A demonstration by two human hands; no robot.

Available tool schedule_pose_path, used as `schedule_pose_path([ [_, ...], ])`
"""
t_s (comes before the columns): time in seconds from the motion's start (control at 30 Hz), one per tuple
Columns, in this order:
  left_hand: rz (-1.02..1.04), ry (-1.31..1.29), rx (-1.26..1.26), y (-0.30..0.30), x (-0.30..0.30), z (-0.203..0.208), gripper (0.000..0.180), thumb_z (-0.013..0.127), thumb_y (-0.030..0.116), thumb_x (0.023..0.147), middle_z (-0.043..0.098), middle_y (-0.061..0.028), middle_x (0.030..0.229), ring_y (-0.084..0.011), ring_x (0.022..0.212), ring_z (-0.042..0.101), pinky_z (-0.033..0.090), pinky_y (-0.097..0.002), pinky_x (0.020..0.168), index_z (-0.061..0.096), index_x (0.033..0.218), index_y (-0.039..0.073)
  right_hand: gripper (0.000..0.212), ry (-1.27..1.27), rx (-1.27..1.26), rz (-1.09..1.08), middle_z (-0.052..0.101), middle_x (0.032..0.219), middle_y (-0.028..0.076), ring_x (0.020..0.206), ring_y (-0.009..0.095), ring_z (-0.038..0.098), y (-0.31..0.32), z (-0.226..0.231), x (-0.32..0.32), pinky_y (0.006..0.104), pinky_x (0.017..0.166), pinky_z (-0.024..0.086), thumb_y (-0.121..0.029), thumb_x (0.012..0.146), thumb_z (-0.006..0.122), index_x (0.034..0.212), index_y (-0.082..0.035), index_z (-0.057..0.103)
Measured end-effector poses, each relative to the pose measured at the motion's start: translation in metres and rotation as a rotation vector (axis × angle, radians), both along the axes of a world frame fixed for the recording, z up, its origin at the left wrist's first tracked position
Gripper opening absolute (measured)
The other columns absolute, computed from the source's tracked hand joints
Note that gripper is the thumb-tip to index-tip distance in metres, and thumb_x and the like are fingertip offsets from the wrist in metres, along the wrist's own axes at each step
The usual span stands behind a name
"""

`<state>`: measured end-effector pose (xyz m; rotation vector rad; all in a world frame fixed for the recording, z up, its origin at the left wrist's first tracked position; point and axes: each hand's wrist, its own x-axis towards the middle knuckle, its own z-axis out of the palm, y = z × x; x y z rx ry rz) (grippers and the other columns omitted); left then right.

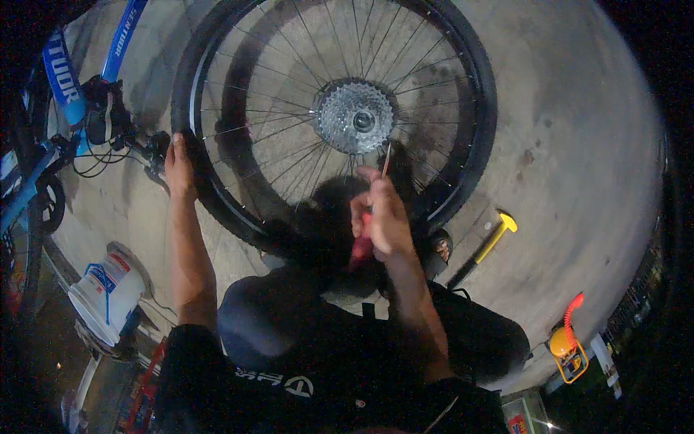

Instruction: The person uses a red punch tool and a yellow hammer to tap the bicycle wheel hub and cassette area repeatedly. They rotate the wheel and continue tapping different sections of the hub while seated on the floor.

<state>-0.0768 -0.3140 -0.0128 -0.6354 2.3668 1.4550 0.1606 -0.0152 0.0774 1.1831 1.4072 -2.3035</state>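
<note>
A bicycle wheel (pixel 189 108) with a black tyre is before me, its silver cassette (pixel 353 116) facing up toward me. My left hand (pixel 179 168) grips the tyre at the wheel's left edge, its fingers partly hidden. Below the cassette, my right hand (pixel 382 217) is closed round what looks like a screwdriver (pixel 387 160), with a thin metal shaft and a blurred red handle. The shaft points up toward the cassette's lower right edge. Whether its tip touches the cassette I cannot tell.
A hammer with a yellow head (pixel 499 233) lies to the right on the concrete floor (pixel 571 181). Farther right is a small orange-yellow device (pixel 565 346) with a red coil. Blue bicycle frame parts (pixel 61 79) are at the left, above a white bucket (pixel 108 293).
</note>
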Motion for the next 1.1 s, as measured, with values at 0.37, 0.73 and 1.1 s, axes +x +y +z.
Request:
schedule_pose_path([
  [0.37,-0.004,0.079,-0.093,-0.013,0.006,-0.026,0.06,0.051,0.055,0.096,0.062,-0.0074,0.102,-0.0176,0.088,0.056,0.046,-0.03,0.08,0.058,0.118,-0.001,0.025,-0.006,-0.376,-0.083,0.059,0.079,0.007,0.064,0.017,0.055,0.021,-0.026,-0.026,0.0309,0.053,0.043,-0.027,0.101,0.045,0.114,-0.007,0.052],
  [0.73,0.019,0.111,-0.056,0.001,0.007,-0.022,0.049,0.047,0.049,0.1,0.06,-0.0048,0.086,-0.0157,0.077,0.057,0.047,-0.0296,0.069,0.06,0.105,0.002,0.019,0.053,-0.864,-0.367,0.051,0.07,0.001,0.056,0.015,0.048,0.016,-0.031,-0.036,0.0309,0.048,0.041,-0.032,0.099,0.045,0.102,-0.014,0.052],
  [1.1,0.024,0.158,-0.107,0.004,0.006,-0.022,0.046,0.048,0.047,0.101,0.061,-0.0046,0.085,-0.0151,0.074,0.055,0.047,-0.0298,0.068,0.059,0.103,0.002,0.018,0.054,-0.877,-0.379,0.045,0.067,-0.001,0.054,0.014,0.044,0.012,-0.044,-0.041,0.0299,0.047,0.037,-0.034,0.097,0.045,0.093,-0.017,0.045],
])
